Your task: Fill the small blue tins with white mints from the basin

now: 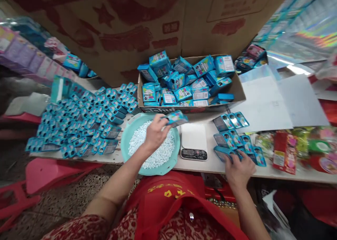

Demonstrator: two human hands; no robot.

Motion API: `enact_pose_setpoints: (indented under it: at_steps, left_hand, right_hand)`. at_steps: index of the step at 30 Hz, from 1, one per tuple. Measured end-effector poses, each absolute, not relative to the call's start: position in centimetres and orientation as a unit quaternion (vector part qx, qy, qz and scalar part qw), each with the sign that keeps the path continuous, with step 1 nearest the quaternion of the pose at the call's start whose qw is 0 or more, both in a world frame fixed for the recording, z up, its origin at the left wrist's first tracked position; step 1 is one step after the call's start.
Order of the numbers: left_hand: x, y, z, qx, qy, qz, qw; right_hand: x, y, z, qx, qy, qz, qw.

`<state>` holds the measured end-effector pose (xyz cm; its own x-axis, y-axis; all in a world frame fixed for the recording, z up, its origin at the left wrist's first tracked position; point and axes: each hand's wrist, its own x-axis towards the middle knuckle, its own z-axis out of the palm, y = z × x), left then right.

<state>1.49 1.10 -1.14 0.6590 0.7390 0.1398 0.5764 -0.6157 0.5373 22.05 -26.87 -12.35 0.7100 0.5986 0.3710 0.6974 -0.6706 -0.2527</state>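
My left hand (158, 134) pinches a small blue candy box (177, 118) by its end. It holds the box over the far rim of a mint-green basin (125, 141), which contains many small white candies (139, 145). At the right, my right hand (240, 168) has its fingers closed on another small blue box (221, 153) at the near side of a small group of blue boxes (233, 138). Its fingertips are partly hidden among them. Between the hands lies a white kitchen scale (194, 138) with a dark display strip and nothing on its plate.
An open carton (189, 109) full of blue boxes stands behind the basin. Many upright blue boxes (86, 117) crowd the table's left side. A large cardboard box (158, 22) blocks the back. White paper sheets (268, 103) and wrapped sweets (286, 152) lie at the right.
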Motion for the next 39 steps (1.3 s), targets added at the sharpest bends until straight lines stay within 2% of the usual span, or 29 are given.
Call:
enact_pose_setpoints:
  at_steps: [4,8,13,16,20,23,26,29,31,34,37,39]
  left_hand:
    - [-7.6,5.8,1.1,0.802,0.534,0.246,0.104]
    - [-13.0,10.2,-3.6,0.712,0.675,0.187,0.052]
    - [-14.1,12.3,-10.0,0.685,0.708,0.128,0.119]
    - [-14.4,11.9,-10.3,0.677,0.715,0.138,0.112]
    - [-13.3,10.1,-8.7,0.729,0.655,0.191,0.051]
    - [-9.5,7.1,-8.7,0.809,0.547,0.168,0.133]
    - [-4.6,2.9,-10.1,0.873,0.410,0.035,0.261]
    - [-1.5,-0.9,-11.5,0.908,0.350,-0.052,0.223]
    - [-1.1,-2.4,-12.0,0.915,0.347,-0.072,0.193]
    - [-1.9,-2.8,-12.2,0.906,0.353,-0.078,0.221]
    - [-2.8,-2.0,-11.9,0.847,0.418,-0.023,0.327]
    - [-3.0,-1.2,-11.6,0.737,0.493,0.047,0.460]
  right_hand:
    - [21.7,-24.9,-10.3,-0.868,-0.389,-0.077,0.299]
    - [20.7,-20.3,-9.4,-0.853,-0.389,-0.001,0.348]
    - [19.8,-15.9,-11.0,-0.838,-0.418,0.081,0.342]
    - [19.3,-15.6,-11.4,-0.830,-0.428,0.092,0.346]
    - [19.1,-17.2,-11.1,-0.827,-0.409,0.067,0.380]
    - [19.2,-18.9,-10.8,-0.840,-0.349,0.058,0.411]
    - [19.3,-20.2,-10.8,-0.859,-0.287,0.055,0.421]
    - [19.2,-21.1,-10.7,-0.865,-0.267,0.056,0.420]
    - [19.2,-21.7,-10.7,-0.863,-0.264,0.063,0.427]
    - [19.0,-22.1,-10.7,-0.860,-0.247,0.083,0.439]
    - [18.9,-21.4,-10.9,-0.852,-0.244,0.106,0.450]
    - [18.9,-20.3,-11.1,-0.842,-0.256,0.119,0.461]
